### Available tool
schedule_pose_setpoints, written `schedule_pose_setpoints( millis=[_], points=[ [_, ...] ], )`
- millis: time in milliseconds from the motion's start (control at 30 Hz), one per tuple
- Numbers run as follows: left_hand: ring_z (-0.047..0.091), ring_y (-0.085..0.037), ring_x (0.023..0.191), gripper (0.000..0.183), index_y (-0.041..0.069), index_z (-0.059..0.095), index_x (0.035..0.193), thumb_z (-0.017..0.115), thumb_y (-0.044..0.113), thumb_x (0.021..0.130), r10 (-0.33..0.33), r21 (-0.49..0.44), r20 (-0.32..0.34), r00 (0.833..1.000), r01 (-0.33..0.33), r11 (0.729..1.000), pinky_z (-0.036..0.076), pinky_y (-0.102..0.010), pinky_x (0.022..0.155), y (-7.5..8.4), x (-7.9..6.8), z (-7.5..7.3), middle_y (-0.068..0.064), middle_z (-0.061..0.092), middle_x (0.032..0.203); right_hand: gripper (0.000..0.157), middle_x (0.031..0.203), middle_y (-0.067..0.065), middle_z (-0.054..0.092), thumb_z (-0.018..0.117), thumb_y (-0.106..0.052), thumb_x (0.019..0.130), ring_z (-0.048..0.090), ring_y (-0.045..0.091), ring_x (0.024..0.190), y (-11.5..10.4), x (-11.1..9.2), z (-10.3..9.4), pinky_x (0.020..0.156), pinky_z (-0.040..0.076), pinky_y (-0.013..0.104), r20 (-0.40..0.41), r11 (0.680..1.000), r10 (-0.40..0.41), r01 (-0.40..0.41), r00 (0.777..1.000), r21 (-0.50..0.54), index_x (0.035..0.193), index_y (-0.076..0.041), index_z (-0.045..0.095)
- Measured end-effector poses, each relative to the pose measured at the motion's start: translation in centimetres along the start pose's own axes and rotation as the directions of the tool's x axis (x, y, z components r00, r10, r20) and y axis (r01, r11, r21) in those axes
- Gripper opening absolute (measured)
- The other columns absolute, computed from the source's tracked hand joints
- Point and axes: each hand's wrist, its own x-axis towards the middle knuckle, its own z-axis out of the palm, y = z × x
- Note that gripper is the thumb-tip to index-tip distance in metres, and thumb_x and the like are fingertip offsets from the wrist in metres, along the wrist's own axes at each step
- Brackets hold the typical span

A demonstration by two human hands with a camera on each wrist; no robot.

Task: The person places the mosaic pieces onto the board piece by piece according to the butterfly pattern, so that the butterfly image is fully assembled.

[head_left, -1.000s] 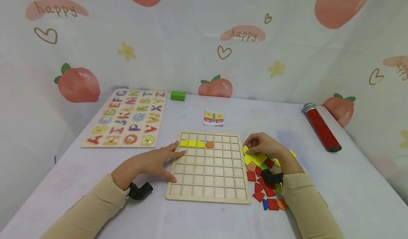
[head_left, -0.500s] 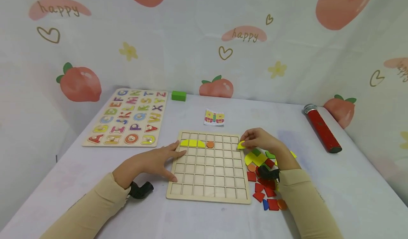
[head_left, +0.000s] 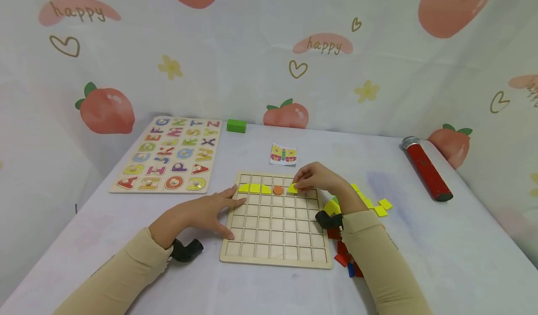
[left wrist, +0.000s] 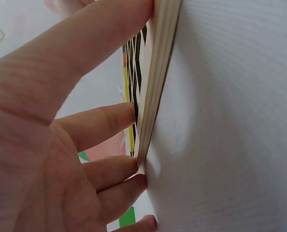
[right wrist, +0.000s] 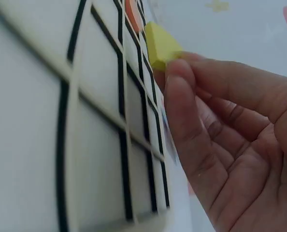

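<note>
A wooden grid board [head_left: 277, 224] lies on the table between the hands. In its second row from the far edge sit several yellow pieces [head_left: 254, 188] and an orange round piece [head_left: 278, 190]. My right hand [head_left: 321, 179] pinches a yellow quarter-round piece [right wrist: 159, 46] between thumb and fingertips, over that same row, to the right of the orange piece. With fingers spread, my left hand [head_left: 206, 212] rests along the board's left edge; in the left wrist view its fingertips [left wrist: 126, 113] touch that edge.
Loose coloured pieces [head_left: 333, 207] lie right of the board, partly hidden by the right sleeve. Behind the board is a butterfly picture card [head_left: 283, 154]. An alphabet puzzle [head_left: 168, 154], a green block [head_left: 237, 126] and a red microphone [head_left: 426, 168] stand farther out.
My right hand has picked the yellow quarter-round piece from the loose pile and carried it left over the board. The left hand has stayed at the board's edge.
</note>
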Motion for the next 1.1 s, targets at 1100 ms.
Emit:
schedule_pose_setpoints(
  millis=[1100],
  points=[
    [0.011,-0.035,0.144,0.091,0.022,0.034,0.146,0.078,0.046,0.069,0.005,-0.006,0.001,1.000,-0.005,1.000,0.021,-0.053,0.114,0.0,-0.2,-0.3,-0.011,0.005,0.158,0.029,0.090,0.010,0.066,0.066,-0.019,0.086,0.062,0.015,0.074,1.1,-2.5,-2.1,0.076,0.056,0.031,-0.157,0.991,0.048,-0.066,0.986,-0.114,0.105,0.003,0.065]
  ],
)
